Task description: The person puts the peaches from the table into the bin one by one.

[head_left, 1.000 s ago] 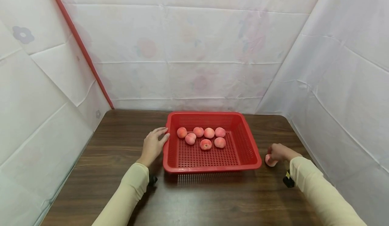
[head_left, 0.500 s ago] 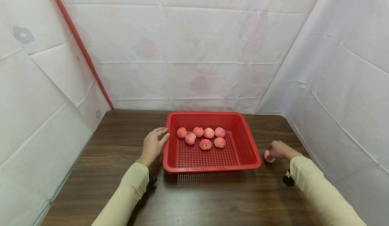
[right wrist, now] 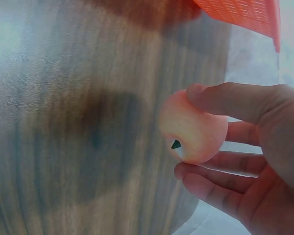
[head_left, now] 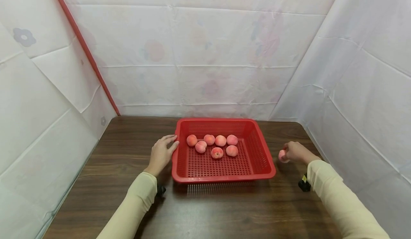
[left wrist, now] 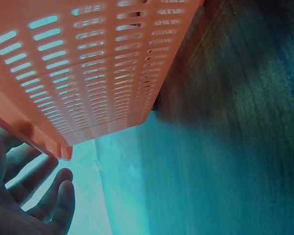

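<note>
In the head view, a red plastic basket [head_left: 210, 166] with perforated walls holds several pink-orange peaches [head_left: 217, 152]. My left hand [head_left: 161, 155] is at its left rim, fingertips touching the edge; the left wrist view shows those fingers [left wrist: 32, 181] loosely extended below the rim. Right of the basket, my right hand [head_left: 297, 152] pinches another peach [right wrist: 193, 127] between thumb and fingers. That peach has a small dark green stem end and is held above the tabletop, its shadow falling to one side in the right wrist view.
The basket stands on a dark wood-grain table [head_left: 224, 210]. White patterned sheeting [head_left: 205, 53] encloses the back and both sides, close to the table's edges. A red strip [head_left: 86, 50] runs down the left corner.
My right hand has raised the peach from near the tabletop, shifting away from me in the head view. The left hand and the basket look unmoved.
</note>
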A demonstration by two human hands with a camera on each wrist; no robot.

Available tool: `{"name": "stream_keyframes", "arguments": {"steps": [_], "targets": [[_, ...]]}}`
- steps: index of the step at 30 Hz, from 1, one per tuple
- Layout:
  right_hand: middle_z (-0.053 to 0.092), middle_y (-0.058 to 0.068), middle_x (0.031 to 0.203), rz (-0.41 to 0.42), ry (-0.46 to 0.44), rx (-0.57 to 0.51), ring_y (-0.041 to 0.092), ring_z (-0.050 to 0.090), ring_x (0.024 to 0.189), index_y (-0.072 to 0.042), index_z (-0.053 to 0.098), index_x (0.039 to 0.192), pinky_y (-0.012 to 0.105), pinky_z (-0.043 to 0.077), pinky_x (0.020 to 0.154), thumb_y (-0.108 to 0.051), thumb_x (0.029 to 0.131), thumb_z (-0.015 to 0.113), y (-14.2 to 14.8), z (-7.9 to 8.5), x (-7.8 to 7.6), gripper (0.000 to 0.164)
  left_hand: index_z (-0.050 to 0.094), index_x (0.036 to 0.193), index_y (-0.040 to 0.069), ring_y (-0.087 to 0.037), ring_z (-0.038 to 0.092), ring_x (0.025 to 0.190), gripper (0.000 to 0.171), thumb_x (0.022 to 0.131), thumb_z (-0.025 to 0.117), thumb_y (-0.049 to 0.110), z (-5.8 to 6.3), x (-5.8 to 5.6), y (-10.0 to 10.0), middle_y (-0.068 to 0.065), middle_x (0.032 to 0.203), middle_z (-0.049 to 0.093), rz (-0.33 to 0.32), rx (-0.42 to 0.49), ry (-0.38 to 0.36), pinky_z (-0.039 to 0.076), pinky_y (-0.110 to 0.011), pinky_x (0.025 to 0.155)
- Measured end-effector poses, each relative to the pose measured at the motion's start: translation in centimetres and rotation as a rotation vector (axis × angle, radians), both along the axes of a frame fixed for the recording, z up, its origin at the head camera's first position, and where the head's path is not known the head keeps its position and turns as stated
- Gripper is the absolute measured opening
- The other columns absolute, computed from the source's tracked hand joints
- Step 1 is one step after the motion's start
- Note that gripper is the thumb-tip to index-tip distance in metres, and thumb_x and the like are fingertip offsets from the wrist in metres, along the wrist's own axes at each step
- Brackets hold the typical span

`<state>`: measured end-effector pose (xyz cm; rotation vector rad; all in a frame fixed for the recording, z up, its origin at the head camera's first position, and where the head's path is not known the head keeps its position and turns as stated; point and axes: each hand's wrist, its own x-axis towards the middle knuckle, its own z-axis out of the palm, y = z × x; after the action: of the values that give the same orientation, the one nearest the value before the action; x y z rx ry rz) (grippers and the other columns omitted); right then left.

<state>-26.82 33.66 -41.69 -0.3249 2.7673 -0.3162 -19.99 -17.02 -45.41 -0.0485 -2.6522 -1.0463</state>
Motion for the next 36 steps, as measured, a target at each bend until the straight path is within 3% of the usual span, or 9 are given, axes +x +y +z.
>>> {"name": "stream_keyframes", "arguments": {"steps": [16, 26, 31, 36], "targets": [[0.069, 0.023, 0.101, -0.032, 0.083, -0.083, 0.029, 0.063, 0.088, 0.016, 0.058, 0.119, 0.045, 0.052, 0.079, -0.014, 0.076, 0.072, -0.7, 2.1, -1.0, 0.054, 0.065, 0.128, 0.008, -0.037, 0.055, 0.124, 0.039, 0.095, 0.063, 0.027, 0.1, 0.0, 0.0, -0.014, 0.131, 0.063, 0.008, -0.008, 0.006, 0.04, -0.056, 0.106], [0.069, 0.021, 0.099, -0.002, 0.2, -0.126, 0.031, 0.063, 0.089, 0.011, 0.06, 0.118, 0.046, 0.051, 0.078, -0.018, 0.08, 0.075, -1.6, 4.0, -2.3, 0.051, 0.063, 0.13, 0.008, -0.036, 0.054, 0.125, 0.04, 0.095, 0.063, 0.027, -0.1, 0.0, -0.1, -0.014, 0.133, 0.061, 0.01, -0.003, -0.018, 0.038, -0.057, 0.108], [0.069, 0.021, 0.103, 0.007, 0.213, -0.152, 0.033, 0.063, 0.093, 0.009, 0.061, 0.12, 0.048, 0.051, 0.08, -0.019, 0.082, 0.073, -3.1, 5.5, -2.7, 0.048, 0.064, 0.13, 0.008, -0.037, 0.054, 0.125, 0.04, 0.094, 0.064, 0.027, -0.1, 0.0, -0.1, -0.014, 0.133, 0.062, 0.013, 0.001, -0.012, 0.039, -0.057, 0.107], [0.069, 0.02, 0.102, 0.051, 0.236, -0.172, 0.034, 0.064, 0.094, 0.006, 0.065, 0.114, 0.048, 0.051, 0.08, -0.017, 0.082, 0.073, -4.6, 6.0, -3.2, 0.041, 0.064, 0.129, 0.008, -0.038, 0.055, 0.123, 0.039, 0.094, 0.064, 0.026, 0.0, 0.0, 0.0, -0.015, 0.132, 0.062, 0.012, 0.004, -0.003, 0.039, -0.057, 0.106]]}}
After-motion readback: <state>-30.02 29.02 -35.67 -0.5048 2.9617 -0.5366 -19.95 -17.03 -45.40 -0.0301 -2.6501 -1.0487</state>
